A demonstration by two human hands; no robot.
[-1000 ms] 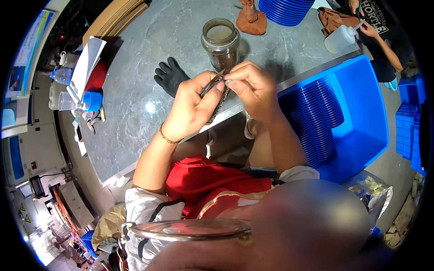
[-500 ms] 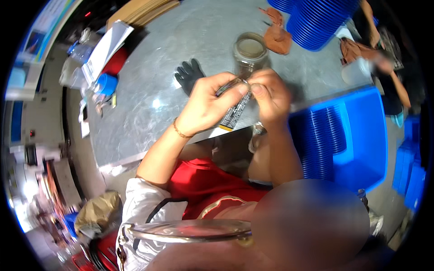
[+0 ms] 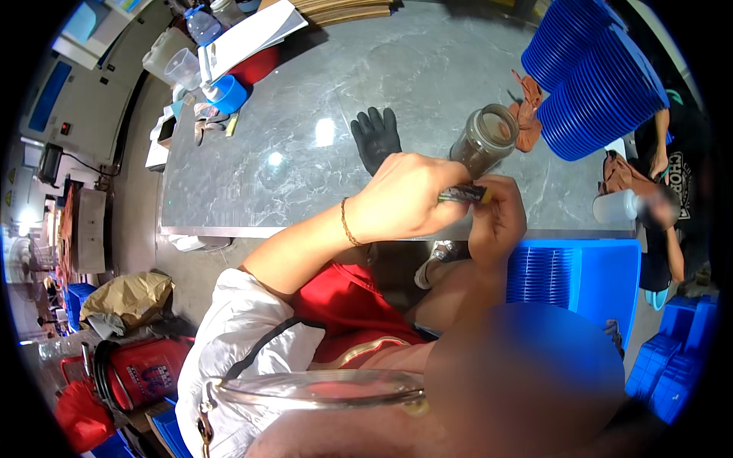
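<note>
A narrow black printed packet point(image 3: 463, 193) with a yellow end lies between my two hands, above the near edge of the table. My left hand point(image 3: 412, 197) is closed around it, its back turned up and a thin bracelet on the wrist. My right hand point(image 3: 500, 217) has its fingers curled at the packet's yellow end, where they touch it. Just beyond my hands stands a clear open jar point(image 3: 467, 150), its inside hard to make out. A black glove point(image 3: 376, 139) lies flat on the table to the left of the jar.
Blue stacked baskets point(image 3: 599, 95) stand at the far right, near an orange-brown glove point(image 3: 527, 114). A blue bin point(image 3: 607, 278) holding ribbed blue pieces is below the table's right edge. Papers and a blue cup point(image 3: 229, 95) sit far left. Another person point(image 3: 663, 153) is at the right.
My view has shifted, so the table's things sit further right and the edge looks level. The packet has swung from hanging down to lying nearly sideways, and my left hand has turned over it.
</note>
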